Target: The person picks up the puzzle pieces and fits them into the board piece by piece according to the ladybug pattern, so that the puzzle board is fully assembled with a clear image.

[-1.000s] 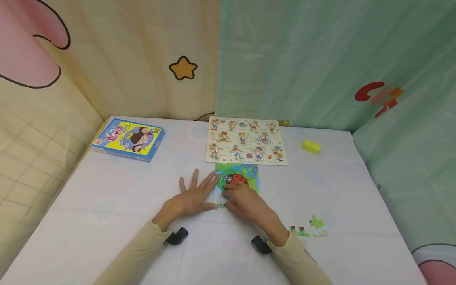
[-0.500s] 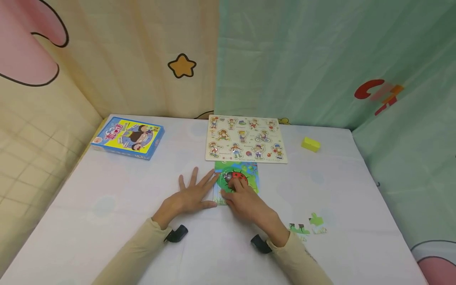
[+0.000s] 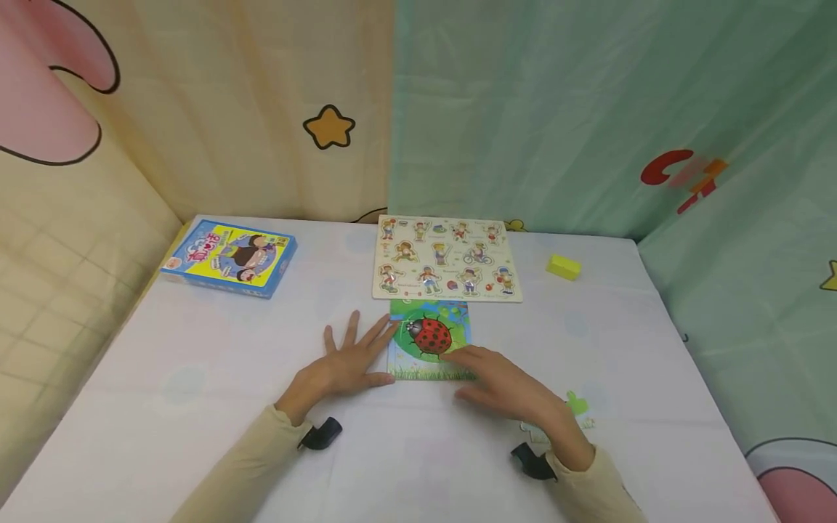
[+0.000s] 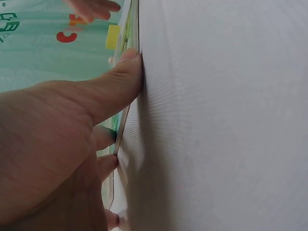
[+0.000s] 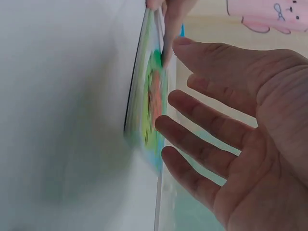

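Note:
A ladybug picture board (image 3: 429,336), green and blue with a grassy lower edge, lies flat in the middle of the table. Along its left edge rests my left hand (image 3: 347,365), fingers spread, the thumb and fingertips touching the board. My right hand (image 3: 506,383) hovers by the board's lower right corner, and the right wrist view shows its fingers (image 5: 207,139) extended with nothing in them. Loose jigsaw pieces (image 3: 577,404) lie right of the board, partly hidden under the right forearm.
A cream peg puzzle board (image 3: 447,258) with figures of children adjoins the ladybug board's far edge. At the back left lies a blue and yellow box (image 3: 229,256). A yellow block (image 3: 564,266) sits at the back right. Curtains (image 3: 523,109) hang behind the white table (image 3: 392,465).
My right hand has lifted off the ladybug picture and drawn back to the right, uncovering the ladybug and the grass. The left hand has stayed on the board's edge.

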